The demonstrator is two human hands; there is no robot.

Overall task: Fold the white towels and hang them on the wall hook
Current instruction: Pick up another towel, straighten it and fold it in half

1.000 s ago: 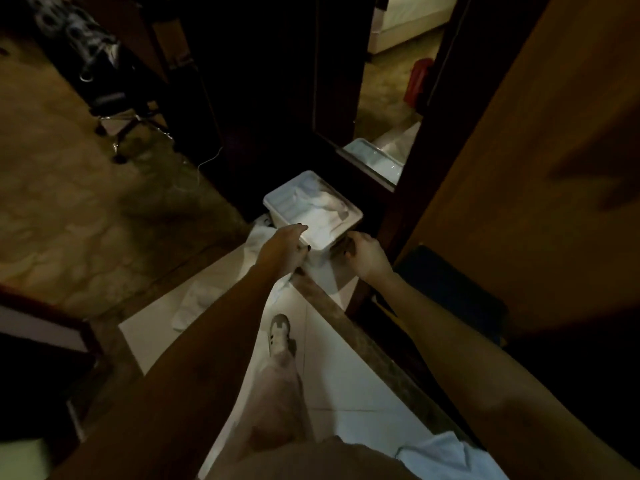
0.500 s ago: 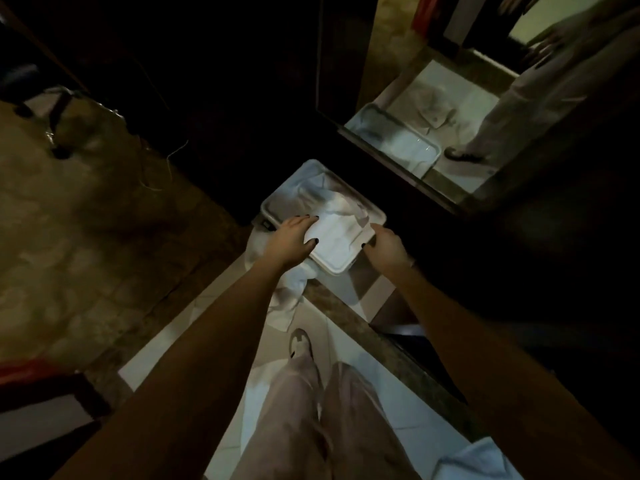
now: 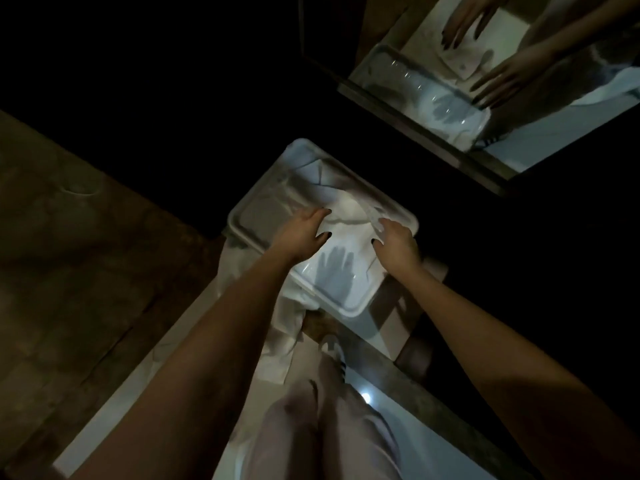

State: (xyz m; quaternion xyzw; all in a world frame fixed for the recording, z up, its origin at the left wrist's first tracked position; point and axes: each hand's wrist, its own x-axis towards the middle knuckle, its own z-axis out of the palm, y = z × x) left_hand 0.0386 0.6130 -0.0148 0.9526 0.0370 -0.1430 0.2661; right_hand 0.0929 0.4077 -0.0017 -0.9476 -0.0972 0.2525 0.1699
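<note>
Spread, near-straight fingers (image 3: 320,216) of the left hand (image 3: 304,233) touch a crumpled white towel (image 3: 349,216) lying in a translucent white rectangular plastic bin (image 3: 346,308). The right hand (image 3: 394,244) reaches in beside it, fingers loosely bent, holding nothing that shows. Another white cloth (image 3: 284,327) sprawls on the pale tiled floor (image 3: 114,403) against the bin. In this gloom, a grab at one layer could trail the towel onto the floor or tip the bin.
</note>
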